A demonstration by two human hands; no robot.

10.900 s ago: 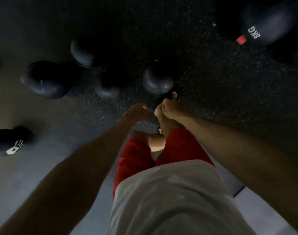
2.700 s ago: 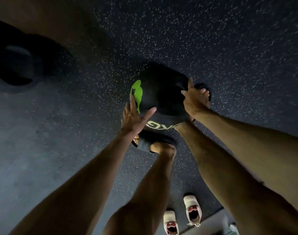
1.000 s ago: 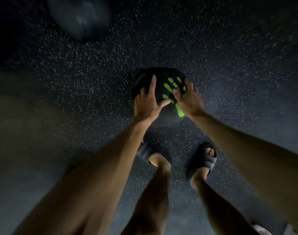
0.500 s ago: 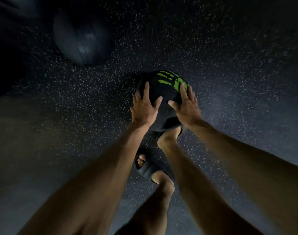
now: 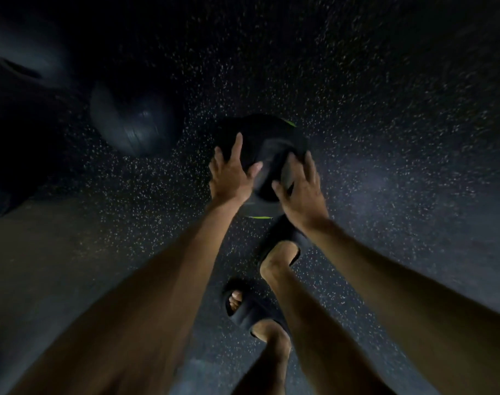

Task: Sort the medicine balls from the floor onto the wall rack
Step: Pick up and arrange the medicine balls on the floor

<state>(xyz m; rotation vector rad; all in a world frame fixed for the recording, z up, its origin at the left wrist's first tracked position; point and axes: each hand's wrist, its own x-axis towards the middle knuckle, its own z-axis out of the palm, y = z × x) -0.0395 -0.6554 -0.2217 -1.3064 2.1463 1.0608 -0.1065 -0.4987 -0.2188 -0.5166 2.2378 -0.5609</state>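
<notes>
Green handprint rolled out of sight since last frame. Black round rubber medicine ball [image 5: 260, 146] turned, now low over speckled dark floor [image 5: 385, 138]. Left hand [image 5: 228, 178], right hand [image 5: 303, 195] flat on flanks, fingers spread, pressing, not wrapped. I judge it heavy, smooth — cup underneath.

Speckled floor [image 5: 385, 138] bears a grey ball [image 5: 132, 124], a black ball [image 5: 260, 132], two sandals [image 5: 283, 238].

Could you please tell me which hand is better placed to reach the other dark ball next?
Left, probably: the other dark rubber ball lies left of the black green-marked medicine ball both hands touch, nearest the left hand; the right hand would have to cross over.
</notes>
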